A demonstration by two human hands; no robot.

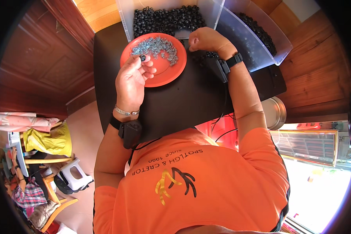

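My left hand (131,80) is raised over the near left edge of an orange-red plate (175,75). Its thumb and fingertips pinch a small round black piece (142,58) with a pale centre. Small silvery metal pieces (154,46) lie heaped across the far half of the plate. To the right of the plate, my right hand (210,41) is closed with curled fingers, close to the front of a clear plastic bin (125,19). Whatever its fingertips hold is hidden. Many small black round pieces (167,21) fill that bin.
A second clear bin (282,56) with black pieces stands at the right. More black pieces (211,54) lie on the dark table (175,105) below my right wrist. A round tin (276,113) is beyond the table's right edge. Another person (29,191) sits far left, near a white stool (76,175).
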